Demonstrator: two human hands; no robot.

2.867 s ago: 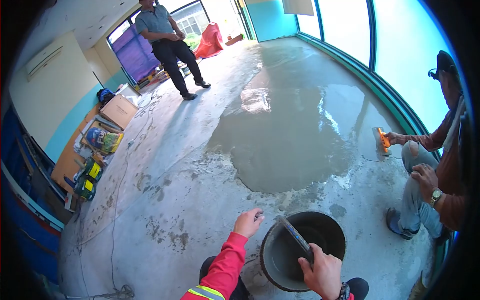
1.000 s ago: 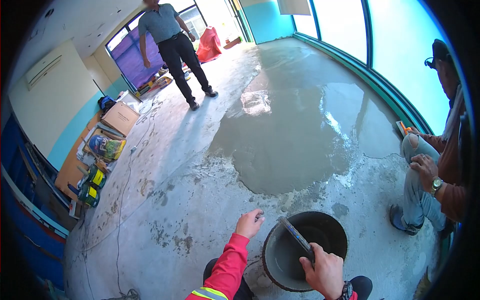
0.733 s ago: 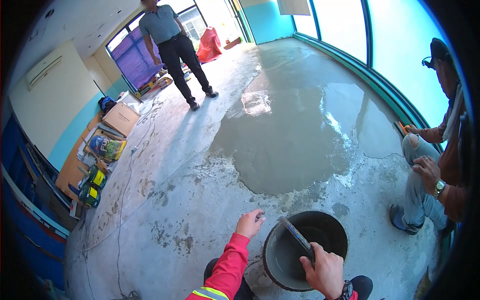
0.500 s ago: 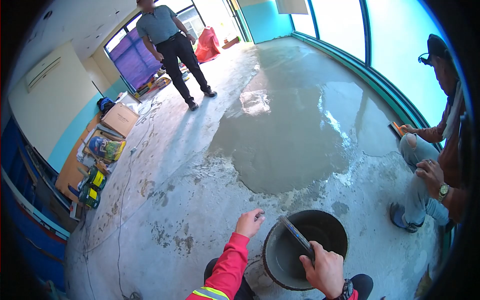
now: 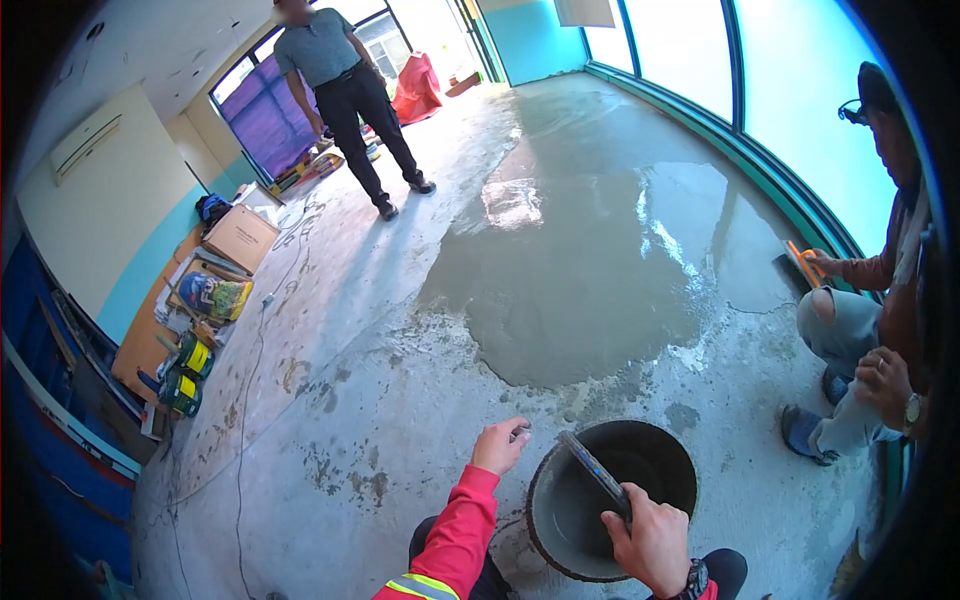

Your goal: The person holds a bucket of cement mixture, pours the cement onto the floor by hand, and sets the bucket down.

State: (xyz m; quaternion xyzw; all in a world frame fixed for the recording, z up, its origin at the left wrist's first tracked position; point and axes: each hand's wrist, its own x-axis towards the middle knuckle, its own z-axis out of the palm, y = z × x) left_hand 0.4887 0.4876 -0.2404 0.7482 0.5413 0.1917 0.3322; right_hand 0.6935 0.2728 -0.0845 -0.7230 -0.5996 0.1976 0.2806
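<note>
My right hand [image 5: 652, 540] is closed round a narrow, dark trowel [image 5: 597, 474], seen nearly edge-on, its far end slanting up and left over the bucket. Below it a round black bucket [image 5: 540, 515] stands on the floor, grey inside and coated along its rim. My left hand [image 5: 498, 447] hovers left of the bucket, apart from it, with loosely bent fingers, some grey at the tips, and nothing visible in them. Ahead of both hands spreads a patch of wet grey cement [image 5: 570, 300], glossy in places, with an uneven near edge.
At right a seated co-worker [image 5: 905, 290] holds an orange-handled trowel [image 5: 800, 265] at the cement's edge by the windows. Another person [image 5: 350, 100] stands at the back left. Along the left wall are tubs [image 5: 182, 392], a cardboard box [image 5: 240, 238] and a cable [image 5: 243, 440] on the floor.
The seated co-worker's trowel has tilted and shifted slightly, and their other hand has moved lower on the leg. My hands, the trowel and the bucket have barely moved.
</note>
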